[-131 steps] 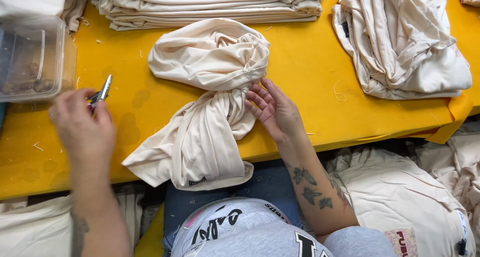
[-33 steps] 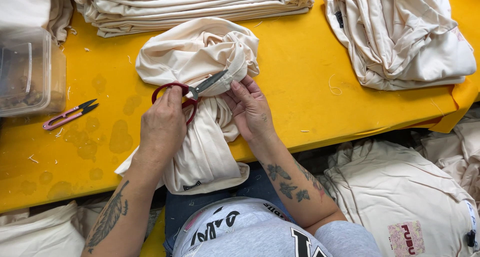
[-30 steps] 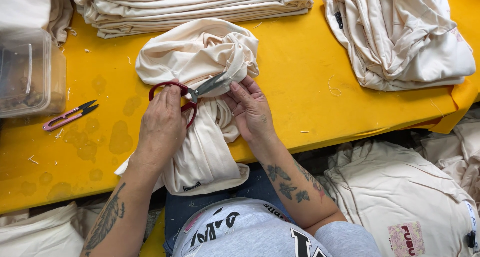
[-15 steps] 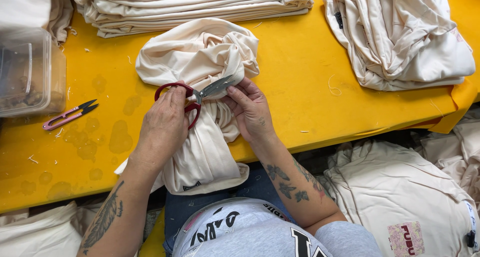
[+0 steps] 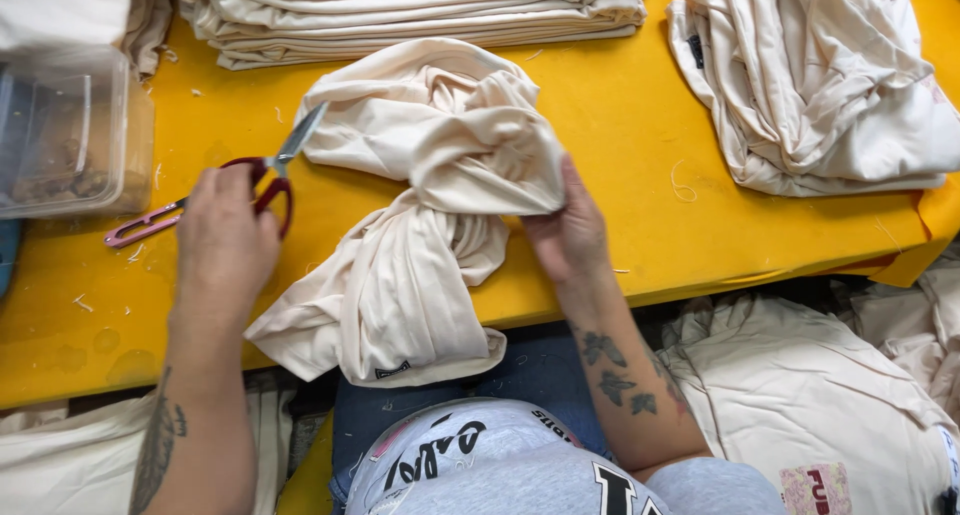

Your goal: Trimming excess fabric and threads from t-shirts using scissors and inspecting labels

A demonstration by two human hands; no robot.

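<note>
A bunched cream garment (image 5: 430, 205) lies on the yellow table (image 5: 620, 125), its lower end hanging over the near edge. My left hand (image 5: 228, 243) grips red-handled scissors (image 5: 278, 170) to the left of the cloth, blades pointing up and right toward it. My right hand (image 5: 568, 233) presses against the right side of the bundle, fingers tucked under a fold. A small pink thread snip (image 5: 145, 223) lies on the table just left of my left hand.
A stack of folded cream garments (image 5: 410, 10) sits at the back. A loose cream pile (image 5: 820, 85) lies at the right. A clear plastic box (image 5: 65, 130) stands at the left. More cream cloth (image 5: 800, 395) lies below the table edge.
My left hand has drawn the scissors away from the middle of the bundle to its left side. My right hand has shifted to the bundle's right side. Earlier, the left hand held the pink snip.
</note>
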